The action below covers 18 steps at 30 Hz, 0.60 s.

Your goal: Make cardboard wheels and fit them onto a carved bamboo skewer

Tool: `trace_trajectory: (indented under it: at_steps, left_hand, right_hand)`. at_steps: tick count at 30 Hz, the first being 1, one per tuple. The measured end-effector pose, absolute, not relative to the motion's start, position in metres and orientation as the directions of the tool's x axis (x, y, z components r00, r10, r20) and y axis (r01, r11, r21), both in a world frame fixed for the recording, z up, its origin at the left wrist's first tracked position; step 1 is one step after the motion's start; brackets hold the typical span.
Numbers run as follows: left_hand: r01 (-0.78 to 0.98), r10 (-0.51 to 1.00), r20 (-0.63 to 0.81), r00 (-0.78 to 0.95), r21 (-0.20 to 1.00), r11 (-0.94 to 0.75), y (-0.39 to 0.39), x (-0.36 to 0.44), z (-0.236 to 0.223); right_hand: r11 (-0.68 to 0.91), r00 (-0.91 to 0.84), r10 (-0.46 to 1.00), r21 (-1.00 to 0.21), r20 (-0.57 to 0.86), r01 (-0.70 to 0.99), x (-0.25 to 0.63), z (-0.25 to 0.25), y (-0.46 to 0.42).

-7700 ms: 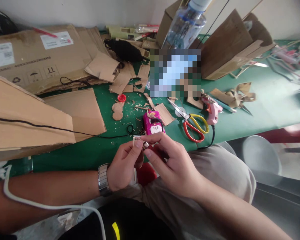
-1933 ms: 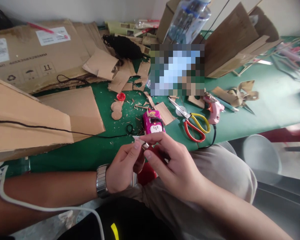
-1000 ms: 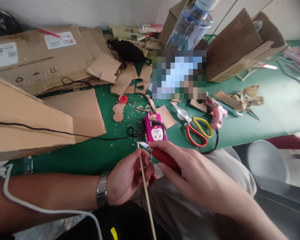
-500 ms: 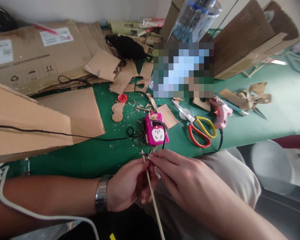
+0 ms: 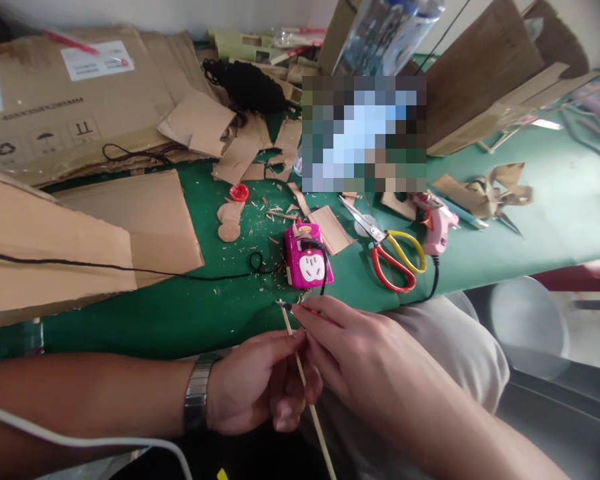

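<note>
My left hand [image 5: 265, 380] is closed on a thin pale wooden stick [image 5: 314, 415], which slants from its upper tip down toward my lap. My right hand [image 5: 355, 347] is wrapped round a red-handled knife [image 5: 286, 306]; most of its handle is hidden by my fingers. The short blade lies against the stick near its upper tip. Both hands touch each other at the fingers, just in front of the table edge. Behind them on the green table sits a magenta power socket [image 5: 310, 257] with a black plug in it.
Scissors [image 5: 380, 233] with red and yellow handles lie right of the socket, beside a pink glue gun [image 5: 437, 227]. Cardboard scraps, wood shavings and a red cap [image 5: 239, 193] lie behind. Cardboard boxes [image 5: 55, 100] stand at left. A water bottle [image 5: 390, 40] stands at the back.
Earlier both hands were pinched together at the stick's end. The stick has since swung round to point down toward my lap, and the blade has turned across its tip. Both hands have lowered slightly.
</note>
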State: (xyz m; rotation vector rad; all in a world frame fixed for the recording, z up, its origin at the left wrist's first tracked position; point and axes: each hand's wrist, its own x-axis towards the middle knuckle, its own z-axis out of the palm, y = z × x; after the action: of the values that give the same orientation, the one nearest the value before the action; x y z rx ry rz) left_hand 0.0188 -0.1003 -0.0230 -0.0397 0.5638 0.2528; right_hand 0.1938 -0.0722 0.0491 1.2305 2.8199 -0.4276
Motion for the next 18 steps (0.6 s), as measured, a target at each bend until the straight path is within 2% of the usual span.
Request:
trace_trajectory:
  at_steps: [3,9,15,18]
  left_hand:
    - [-0.195,0.168,-0.543,0.822,0.01,0.981,-0.1005,0.0187,-0.0248]
    - [-0.213,0.186,-0.521,0.833,0.009,0.977,-0.0984,0.0171,-0.0251]
    - [-0.199,0.188,-0.525,0.83,0.037,0.979,-0.0982,0.0163,-0.0246]
    - [-0.22,0.215,-0.521,0.826,0.053,0.974,-0.1005,0.0178,-0.0257]
  right_hand:
    - [0.657,-0.692,0.712,-0.234,-0.12,0.716,0.1937,0.0477,-0.0713]
    - [0.663,-0.698,0.713,-0.264,-0.061,0.7,0.1937,0.0479,-0.0699]
    - [0.583,-0.637,0.762,-0.305,-0.117,0.753,0.1942,0.049,-0.07]
    - [0.624,-0.667,0.738,-0.269,-0.106,0.733,0.1936,0.0472,-0.0701]
